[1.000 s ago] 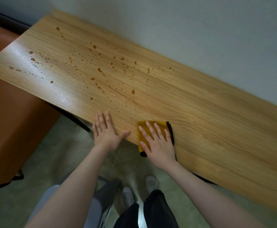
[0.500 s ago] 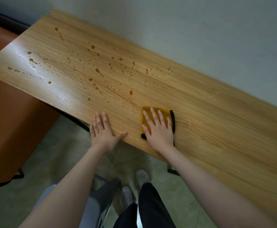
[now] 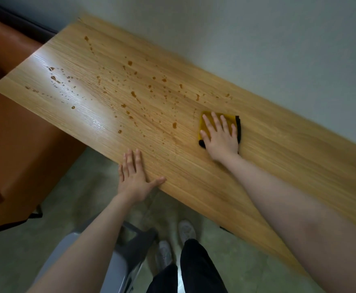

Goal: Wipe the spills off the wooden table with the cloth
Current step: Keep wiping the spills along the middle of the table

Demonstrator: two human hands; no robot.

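The right hand (image 3: 220,137) has slid the folded yellow cloth with a black edge (image 3: 232,121) up the frame, from the near edge of the long light-wood counter (image 3: 278,166) at lower centre to a spot right of centre, well onto the surface. Its fingers (image 3: 215,121) lie spread and flat, pressing the cloth down on the wood rather than closing around it. The left hand (image 3: 136,176) rests open and empty on the counter's near edge, lower centre of the frame, palm down with the thumb (image 3: 158,181) stretched along the wood; it has hardly shifted.

The cloth now sits at the right fringe of the brown spilled droplets (image 3: 133,95), which scatter from the middle of the frame to the upper left. One larger drop (image 3: 174,124) lies just beside the cloth's left side, another (image 3: 197,97) above it. None of the visible drops looks smeared or cleared, so the wiping seems to be only at its start: the stroke has brought the cloth to the mess, and the whole spatter to the left is still to be covered. An orange-brown seat (image 3: 14,144) stands at the left beyond the counter's end.
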